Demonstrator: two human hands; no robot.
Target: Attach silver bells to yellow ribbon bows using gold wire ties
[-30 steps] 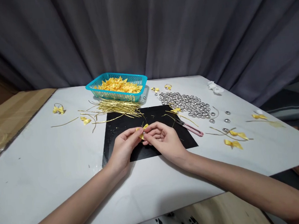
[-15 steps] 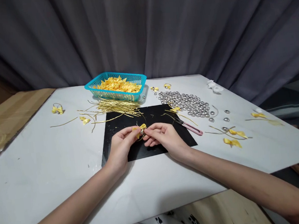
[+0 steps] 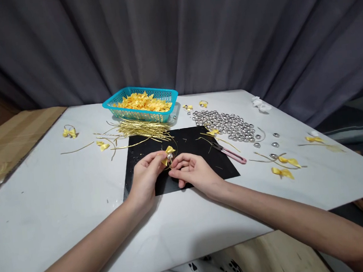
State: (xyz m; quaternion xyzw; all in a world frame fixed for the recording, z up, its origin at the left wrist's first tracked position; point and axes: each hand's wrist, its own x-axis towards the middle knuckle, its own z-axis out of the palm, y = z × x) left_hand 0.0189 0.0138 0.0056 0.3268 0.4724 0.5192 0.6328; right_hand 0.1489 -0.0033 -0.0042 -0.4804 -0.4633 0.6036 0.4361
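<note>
Over the black mat (image 3: pixel 185 146), my left hand (image 3: pixel 145 177) pinches a yellow ribbon bow (image 3: pixel 169 150) between thumb and fingertips. A silver bell-like bead (image 3: pixel 170 156) sits at the bow's middle. Thin gold wire curves out above and below the bow. Just right of it, my right hand (image 3: pixel 195 170) is closed, thumb and forefinger together at the lower wire; the exact grip is too small to see fully. Pink-handled scissors (image 3: pixel 230 153) lie on the mat's right edge, near a loose bow (image 3: pixel 213 132) with wire.
Behind the mat lies a bundle of gold wires (image 3: pixel 143 130), and behind that a blue basket (image 3: pixel 109 105) of yellow bows. Many silver beads (image 3: pixel 225 126) spread at the right rear. More bows (image 3: pixel 282 173) and wires lie right and left on the white table (image 3: pixel 62 197).
The bow has turned upward in my left hand, showing the bead. My right fingers have moved off the bead, down to the wire below it.
</note>
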